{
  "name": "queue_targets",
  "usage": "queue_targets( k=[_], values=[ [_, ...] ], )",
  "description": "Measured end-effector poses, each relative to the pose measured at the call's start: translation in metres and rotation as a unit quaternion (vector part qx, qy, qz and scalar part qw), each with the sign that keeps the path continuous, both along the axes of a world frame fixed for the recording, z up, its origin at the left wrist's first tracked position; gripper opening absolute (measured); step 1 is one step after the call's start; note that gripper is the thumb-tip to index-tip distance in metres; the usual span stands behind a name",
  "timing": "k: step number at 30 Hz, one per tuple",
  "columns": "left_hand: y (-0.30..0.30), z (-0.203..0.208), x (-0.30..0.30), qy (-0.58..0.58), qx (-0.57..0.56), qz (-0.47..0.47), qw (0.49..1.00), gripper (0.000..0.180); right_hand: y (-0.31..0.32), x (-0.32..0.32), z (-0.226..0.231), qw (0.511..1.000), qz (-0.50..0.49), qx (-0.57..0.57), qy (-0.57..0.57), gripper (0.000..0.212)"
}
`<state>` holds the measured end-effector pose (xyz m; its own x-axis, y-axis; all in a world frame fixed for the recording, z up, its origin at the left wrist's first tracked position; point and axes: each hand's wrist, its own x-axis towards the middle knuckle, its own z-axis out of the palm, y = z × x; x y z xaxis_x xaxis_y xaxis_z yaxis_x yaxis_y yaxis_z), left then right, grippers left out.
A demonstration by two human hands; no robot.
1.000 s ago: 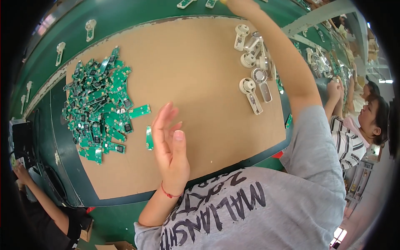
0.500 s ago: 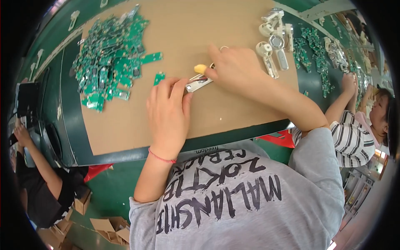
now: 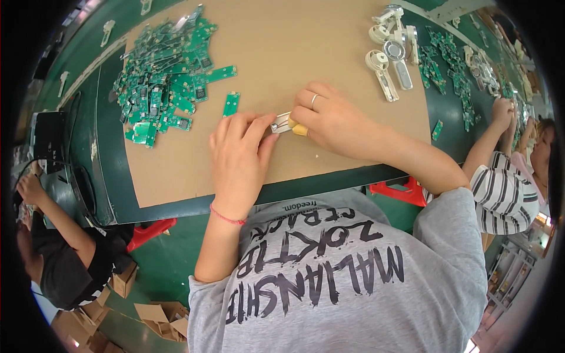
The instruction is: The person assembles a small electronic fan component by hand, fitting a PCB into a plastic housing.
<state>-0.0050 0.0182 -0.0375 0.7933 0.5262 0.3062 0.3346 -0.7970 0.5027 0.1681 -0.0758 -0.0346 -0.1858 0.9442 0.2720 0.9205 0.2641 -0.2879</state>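
Both hands meet at 1 pale casing, over the near half of the brown sheet. At its left end, the left hand pinches it between thumb and fingers; the right hand grips the other end with bent fingers, a yellow cover on at least 1 digit (a ring sits on another). What lies inside the casing beneath those fingers cannot be made out, nor whether it touches the sheet.

For close fingertip work like this, I would let the left pinch act as the anchor and have the right fingers press lightly and evenly, so the narrow part neither twists nor slips. Resting it flat on the sheet would probably help. Small movements seem wise on the left side, since 1 loose circuit board lies just beyond the left knuckles. The heap of green boards and the pale fan-shaped units stand apart on either side, leaving elbow room.
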Motion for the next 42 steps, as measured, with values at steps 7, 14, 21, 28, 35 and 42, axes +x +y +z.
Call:
queue_targets(
  k=[7,14,21,28,35,42],
  values=[
    [0.006,0.001,0.001,-0.004,-0.004,-0.029,1.0,0.025,-0.004,-0.003,-0.009,0.999,-0.018,0.042,0.021,0.013],
    [0.005,0.003,0.002,0.006,-0.012,-0.036,0.999,0.025,-0.007,-0.018,0.002,0.992,-0.075,0.012,-0.1,0.024],
    [0.004,0.0,0.002,0.0,-0.021,-0.042,0.999,0.024,-0.006,-0.017,-0.003,0.997,-0.075,0.018,-0.018,0.025],
    [0.003,0.003,0.003,-0.008,-0.016,-0.038,0.999,0.022,-0.004,-0.024,0.006,0.979,-0.075,0.066,-0.177,0.014],
    [0.003,-0.001,0.002,-0.008,-0.013,-0.035,0.999,0.022,-0.013,-0.039,0.007,0.968,-0.142,0.021,-0.206,0.019],
    [0.004,-0.002,0.002,-0.019,-0.015,-0.036,0.999,0.023,-0.006,-0.021,0.005,0.975,-0.101,0.024,-0.198,0.017]
  ],
)
